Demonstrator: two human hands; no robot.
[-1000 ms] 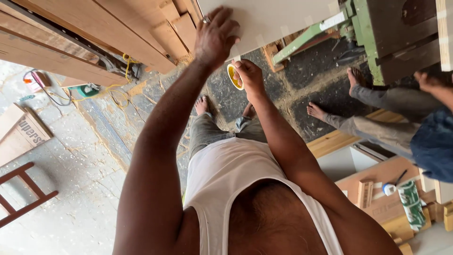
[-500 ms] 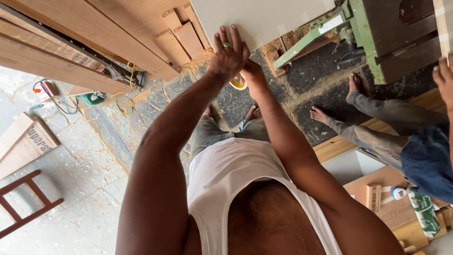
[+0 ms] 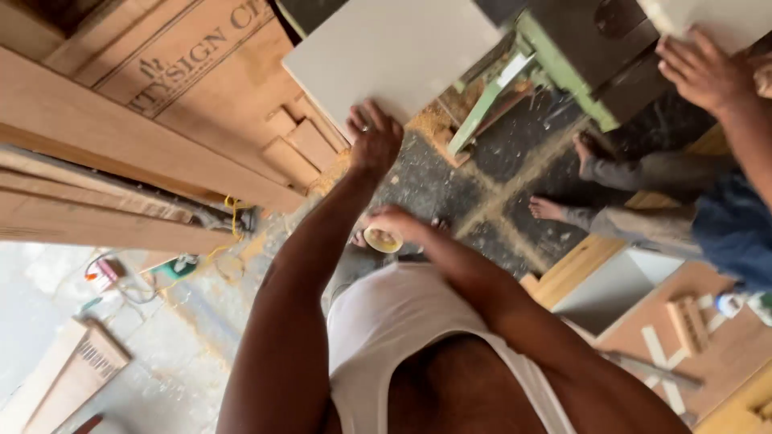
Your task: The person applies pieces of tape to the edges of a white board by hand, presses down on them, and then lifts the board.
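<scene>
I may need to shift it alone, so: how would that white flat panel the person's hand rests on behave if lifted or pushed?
The white panel looks flat with straight edges, so probably stiff, not floppy. Its broad, smooth face suggests it may slide easily and be awkward for one hand; the left hand only touches its near edge. The right hand holds a tape roll.

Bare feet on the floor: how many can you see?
2, both a seated co-worker's: one foot beside the green machine stand, the other foot lower left of it. The wearer's own feet are hidden.

A white sleeveless vest covers the torso; both arms bare to the shoulder; grey trousers below.
</scene>
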